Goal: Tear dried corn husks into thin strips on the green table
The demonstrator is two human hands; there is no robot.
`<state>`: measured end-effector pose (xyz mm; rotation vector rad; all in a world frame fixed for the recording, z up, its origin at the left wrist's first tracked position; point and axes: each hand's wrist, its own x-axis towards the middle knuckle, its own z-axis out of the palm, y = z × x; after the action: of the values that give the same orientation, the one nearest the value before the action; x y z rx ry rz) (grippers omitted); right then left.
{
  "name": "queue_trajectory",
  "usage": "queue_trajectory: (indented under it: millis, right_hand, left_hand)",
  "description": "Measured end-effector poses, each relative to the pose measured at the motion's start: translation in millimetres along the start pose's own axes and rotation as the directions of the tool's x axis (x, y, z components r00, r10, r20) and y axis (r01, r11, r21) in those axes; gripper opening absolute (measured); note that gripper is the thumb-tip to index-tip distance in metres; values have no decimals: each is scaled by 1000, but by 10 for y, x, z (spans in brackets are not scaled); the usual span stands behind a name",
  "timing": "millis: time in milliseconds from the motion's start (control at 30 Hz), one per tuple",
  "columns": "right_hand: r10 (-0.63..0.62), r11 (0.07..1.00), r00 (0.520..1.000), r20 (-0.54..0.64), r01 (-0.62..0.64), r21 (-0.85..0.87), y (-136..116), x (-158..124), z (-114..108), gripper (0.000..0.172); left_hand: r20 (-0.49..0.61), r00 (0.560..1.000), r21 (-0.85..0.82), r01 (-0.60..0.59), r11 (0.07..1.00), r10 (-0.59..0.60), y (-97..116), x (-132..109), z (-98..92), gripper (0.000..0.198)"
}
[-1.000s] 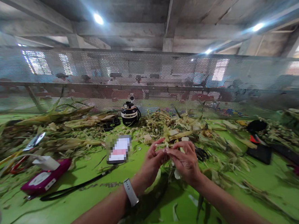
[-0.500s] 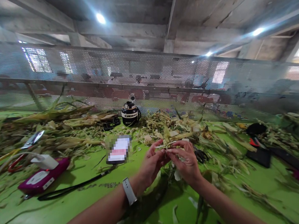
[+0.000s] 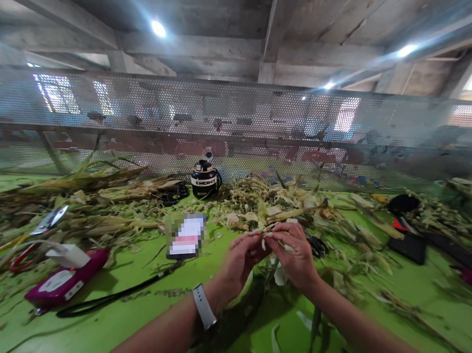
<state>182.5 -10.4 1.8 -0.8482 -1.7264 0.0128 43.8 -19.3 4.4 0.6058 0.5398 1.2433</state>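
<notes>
Both hands meet over the green table (image 3: 149, 323), fingertips close together. My left hand (image 3: 241, 261), on the arm with the white watch band (image 3: 204, 306), pinches a small pale piece of corn husk (image 3: 263, 243). My right hand (image 3: 294, 255) grips the same piece between thumb and fingers. Much of the piece is hidden by the fingers. Just beyond the hands lies a heap of shredded husks (image 3: 277, 195). A dark looped item (image 3: 317, 244) sits right beside my right hand.
Left of the hands are a phone (image 3: 187, 236), a purple power bank (image 3: 68, 277) with a white charger plug (image 3: 68, 254), a black strap (image 3: 115, 295) and scissors (image 3: 49, 221). A black bottle (image 3: 204, 179) stands before the perforated metal screen (image 3: 232, 113). More husks (image 3: 101, 195) cover the back left.
The fingers of both hands have shifted slightly around the husk piece, the left ones more closed over it. The longer pale strip seen across the fingertips earlier shows less now.
</notes>
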Motion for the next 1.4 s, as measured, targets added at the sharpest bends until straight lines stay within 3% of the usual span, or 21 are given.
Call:
queue_trajectory:
  millis: [267,533,867,1000,1100,1167,1267,1333,1400]
  right_hand:
    - [3,1000,998,57,-2,-18,35,-19,8,11]
    - [35,999,995,96,-36,2,27,-80,60,11]
    - [-136,949,967,213,189,-252,-59,-107,53,17]
    - [-172,924,931,321,265,-275,-111,-135,73,24]
    - [-223,922,922,316,305,-239,-135,-114,37,28]
    - [-234,932,947,218,282,-227,-132,-65,-17,26]
    - [-110,963,991,72,124,-241,-83,24,-101,25]
    - [-5,971,989,149,41,-236,-31,59,-126,25]
    - [26,966,959,282,49,-253,17,60,-119,24]
  left_hand:
    - [-5,1000,-17,6,1000,-6,-63,30,-50,23]
    - [-79,991,-111,100,989,-109,-52,43,-66,12]
    - [-100,992,-98,69,993,-79,-11,66,-60,12]
    - [-117,993,-49,0,999,-6,-5,126,-92,18]
    - [-72,995,26,-69,997,71,14,151,-110,26]
    - [-31,994,96,-104,990,107,35,152,-111,30]
    - [-4,990,213,-136,968,140,66,134,-100,34]
    - [0,988,277,-147,949,153,72,117,-88,35]
    - [4,987,316,-154,936,161,65,101,-77,36]
